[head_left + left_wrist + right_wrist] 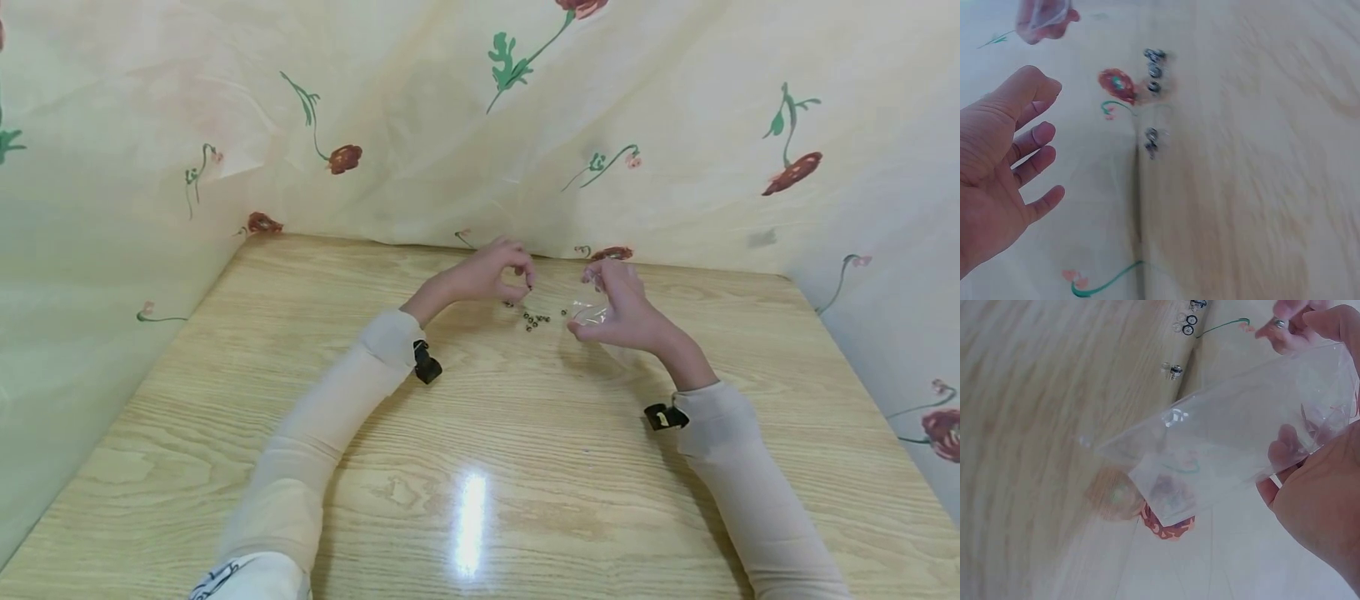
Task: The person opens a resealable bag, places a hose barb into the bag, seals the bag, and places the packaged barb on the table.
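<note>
My left hand [491,273] is above the far part of the table, pinching a small shiny metal piece [1280,324] between thumb and forefinger. In the left wrist view that piece is hidden behind the fingertips [1052,90]. To the right, my right hand [626,308] holds a clear plastic bag [1222,425], with fingers and thumb spread around its upper end. The bag slants down toward the table. Between and below the hands, several small round metal pieces [536,321] with dark and silver parts lie loosely grouped; their exact kind is too small to tell.
The wood-grain table [465,417] meets a cream flowered cloth [420,108] just behind the hands, and the cloth also rises at both sides. A black wrist strap [427,363] is on the left sleeve, another strap [666,416] on the right.
</note>
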A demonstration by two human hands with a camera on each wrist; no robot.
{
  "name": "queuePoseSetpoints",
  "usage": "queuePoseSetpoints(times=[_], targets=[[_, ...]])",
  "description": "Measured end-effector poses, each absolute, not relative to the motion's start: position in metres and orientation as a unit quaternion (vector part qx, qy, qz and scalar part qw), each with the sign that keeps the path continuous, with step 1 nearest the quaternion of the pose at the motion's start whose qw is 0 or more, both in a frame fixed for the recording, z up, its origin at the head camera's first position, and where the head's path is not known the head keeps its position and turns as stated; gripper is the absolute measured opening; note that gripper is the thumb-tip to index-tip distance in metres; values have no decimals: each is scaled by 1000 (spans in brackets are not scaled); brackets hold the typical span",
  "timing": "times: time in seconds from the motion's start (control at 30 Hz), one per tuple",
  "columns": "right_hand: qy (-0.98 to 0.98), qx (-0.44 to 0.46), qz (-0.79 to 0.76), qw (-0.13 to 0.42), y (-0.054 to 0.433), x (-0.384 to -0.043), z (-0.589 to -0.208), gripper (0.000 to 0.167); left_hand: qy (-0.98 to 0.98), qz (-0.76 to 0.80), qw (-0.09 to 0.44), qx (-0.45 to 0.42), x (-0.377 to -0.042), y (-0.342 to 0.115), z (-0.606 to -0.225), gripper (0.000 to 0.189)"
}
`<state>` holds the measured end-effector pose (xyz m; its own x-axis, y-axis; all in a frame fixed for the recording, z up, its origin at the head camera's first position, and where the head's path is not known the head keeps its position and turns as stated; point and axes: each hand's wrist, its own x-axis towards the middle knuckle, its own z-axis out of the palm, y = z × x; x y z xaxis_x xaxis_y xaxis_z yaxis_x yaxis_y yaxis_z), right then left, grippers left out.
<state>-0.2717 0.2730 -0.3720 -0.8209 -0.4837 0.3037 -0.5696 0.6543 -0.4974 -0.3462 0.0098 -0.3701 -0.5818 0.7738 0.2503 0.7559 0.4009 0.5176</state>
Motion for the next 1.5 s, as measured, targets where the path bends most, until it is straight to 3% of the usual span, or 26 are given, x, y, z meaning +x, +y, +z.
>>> queuePoseSetpoints(times=[0.67,1.5], targets=[[-902,277,326,67,274,-271,-374,63,807,386,-17,446,-328,38,-346,11],[-891,284,348,69,269,-271,-372,63,795,419,-23,438,-313,58,-354,8]])
